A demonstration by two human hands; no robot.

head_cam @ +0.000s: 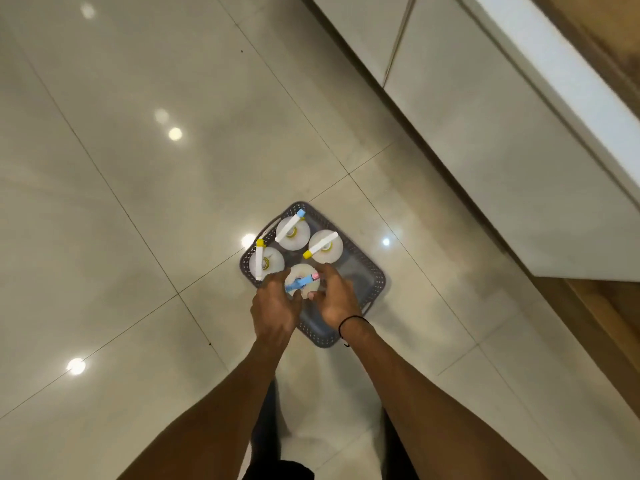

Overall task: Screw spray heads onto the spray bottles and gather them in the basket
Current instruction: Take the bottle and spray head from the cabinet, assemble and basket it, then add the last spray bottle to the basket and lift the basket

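A grey perforated basket (372, 275) sits on the tiled floor below me. Three white spray bottles stand upright in it: one at the back (293, 234) with a white head and blue nozzle, one to the right (325, 247) and one at the left (266, 260), both with yellow nozzles. A fourth white bottle (300, 271) with a blue spray head and pink nozzle stands at the front. My left hand (275, 303) and my right hand (334, 296) curl around this bottle from either side, and how firmly they grip it is unclear.
Glossy cream floor tiles (138, 202) with light reflections spread all around the basket. White cabinet fronts (485, 133) run along the right, close to the basket's right side. My legs are visible below my arms.
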